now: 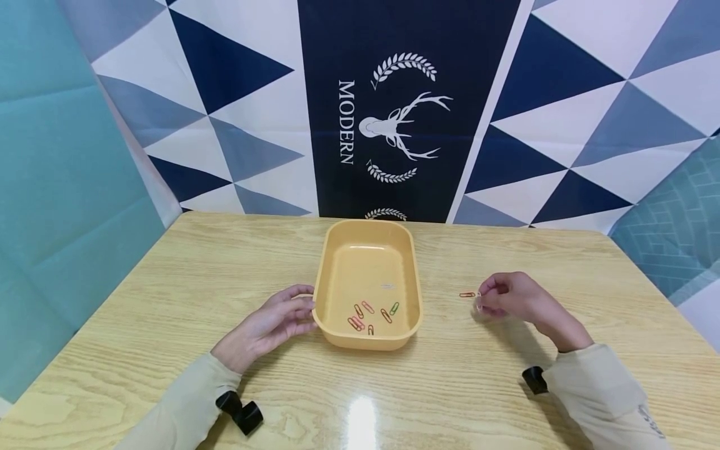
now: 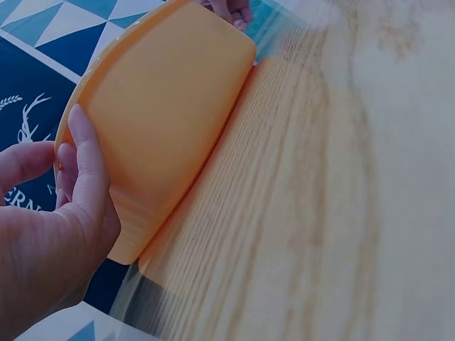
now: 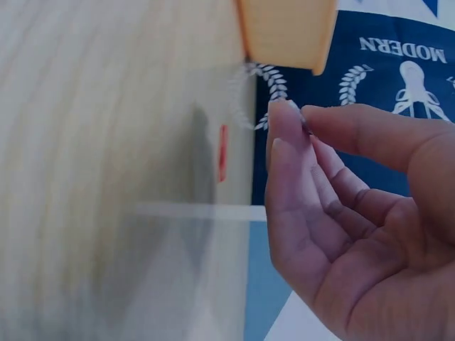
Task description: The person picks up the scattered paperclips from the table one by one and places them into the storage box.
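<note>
On the table stands a yellow tray (image 1: 368,342) holding several paper clips (image 1: 386,315) in red, pink, green and white. My left hand (image 1: 275,325) holds the tray's left side, thumb and fingers at the rim (image 2: 65,114). To the right of the tray, my right hand (image 1: 514,303) pinches a small pale paper clip (image 1: 479,306) between thumb and forefinger, just above the table. Only a sliver of that clip shows in the right wrist view. A red paper clip (image 1: 467,294) lies on the wood beside these fingertips, also visible as a red streak (image 3: 223,153) below the right hand.
The light wooden table (image 1: 450,387) ends at a patterned cloth backdrop (image 1: 242,125) behind the tray. Teal cloth (image 1: 56,187) hangs at the left. Black straps (image 1: 239,412) sit on both sleeves.
</note>
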`<state>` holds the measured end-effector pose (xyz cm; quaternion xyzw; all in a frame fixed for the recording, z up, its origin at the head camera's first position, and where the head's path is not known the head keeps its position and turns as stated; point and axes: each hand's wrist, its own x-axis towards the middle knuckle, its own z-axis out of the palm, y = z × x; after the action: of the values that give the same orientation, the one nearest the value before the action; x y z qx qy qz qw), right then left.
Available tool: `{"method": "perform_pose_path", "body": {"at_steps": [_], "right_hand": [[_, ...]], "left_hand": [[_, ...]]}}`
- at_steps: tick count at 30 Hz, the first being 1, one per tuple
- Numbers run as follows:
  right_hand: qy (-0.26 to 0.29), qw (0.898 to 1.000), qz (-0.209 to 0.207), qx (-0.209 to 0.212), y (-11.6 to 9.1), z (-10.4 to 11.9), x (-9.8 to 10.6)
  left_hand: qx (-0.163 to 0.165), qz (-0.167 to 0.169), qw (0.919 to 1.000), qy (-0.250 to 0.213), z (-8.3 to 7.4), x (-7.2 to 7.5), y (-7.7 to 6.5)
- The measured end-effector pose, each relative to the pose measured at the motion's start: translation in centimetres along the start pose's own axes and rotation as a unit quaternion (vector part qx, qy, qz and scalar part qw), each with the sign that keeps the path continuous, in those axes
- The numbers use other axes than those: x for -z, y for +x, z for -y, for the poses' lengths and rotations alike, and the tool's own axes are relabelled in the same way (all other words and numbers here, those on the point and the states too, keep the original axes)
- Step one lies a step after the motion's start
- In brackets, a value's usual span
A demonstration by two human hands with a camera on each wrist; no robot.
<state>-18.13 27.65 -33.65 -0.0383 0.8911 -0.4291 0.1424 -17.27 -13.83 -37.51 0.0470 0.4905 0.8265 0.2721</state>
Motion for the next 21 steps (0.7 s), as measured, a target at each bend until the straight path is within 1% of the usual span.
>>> {"method": "perform_pose_path", "body": {"at_steps": [3, 7, 12, 16, 21], "right_hand": [[0.022, 1.0, -0.003, 0.01, 0.0, 0.5, 0.1], [0.037, 0.999, -0.002, 0.014, -0.2, 1.1, 0.1], [0.043, 0.999, -0.001, 0.013, -0.3, 1.5, 0.2], [0.052, 0.999, 0.001, 0.014, -0.4, 1.7, 0.2], [0.056, 0.998, 0.013, 0.011, -0.5, 2.2, 0.0]], "left_hand": [[0.001, -0.004, 1.0, -0.002, -0.1, 0.0, 0.0], [0.001, -0.006, 1.0, -0.001, 0.0, 0.0, 0.0], [-0.001, 0.001, 1.0, 0.0, 0.1, -0.1, 0.2], [-0.005, 0.002, 1.0, 0.001, 0.0, -0.1, 0.1], [-0.007, 0.006, 1.0, 0.003, 0.0, 0.0, 0.0]]}}
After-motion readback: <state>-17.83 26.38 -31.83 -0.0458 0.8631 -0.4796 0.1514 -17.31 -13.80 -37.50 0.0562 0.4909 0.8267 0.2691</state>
